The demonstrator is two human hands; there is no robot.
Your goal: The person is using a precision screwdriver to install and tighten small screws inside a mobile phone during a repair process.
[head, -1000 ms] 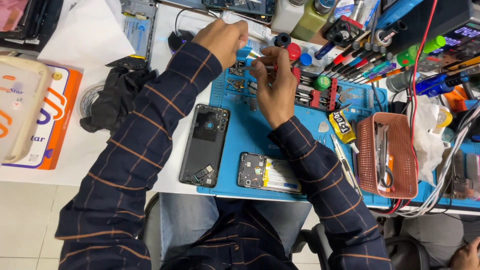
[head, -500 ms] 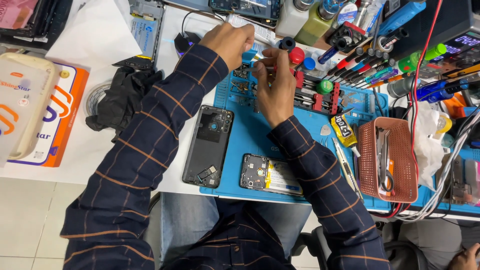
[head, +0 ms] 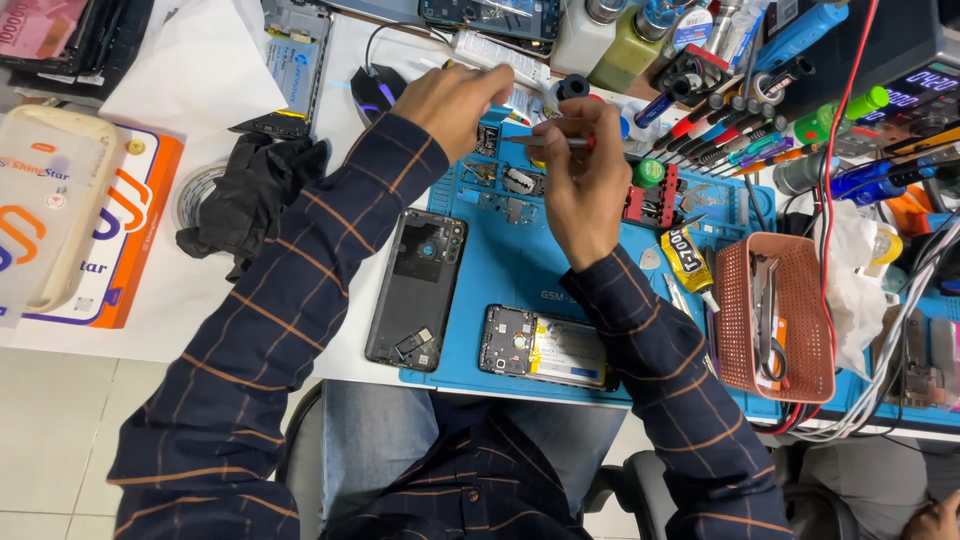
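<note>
My right hand (head: 585,185) is raised over the blue work mat (head: 510,265) and grips a thin screwdriver (head: 560,143) with a red collar, held level. My left hand (head: 455,100) is curled just left of it, fingertips at the tool's tip end; whether they pinch anything is hidden. Small phone parts (head: 505,185) lie on the mat below the hands. A black phone back cover (head: 418,290) lies at the mat's left edge. An opened phone body with a battery (head: 548,348) lies near the front edge.
A brown basket with tweezers (head: 775,315) stands at the right, a glue tube (head: 685,258) beside it. Pens, bottles and tools (head: 720,110) crowd the back. Black gloves (head: 250,195), a tape roll (head: 200,190) and an orange-white box (head: 90,230) lie left. Cables (head: 900,330) hang right.
Both hands stay together at the back of the mat; my right hand has turned the screwdriver level and my left fingertips have closed on its tip end. The phone parts have not moved.
</note>
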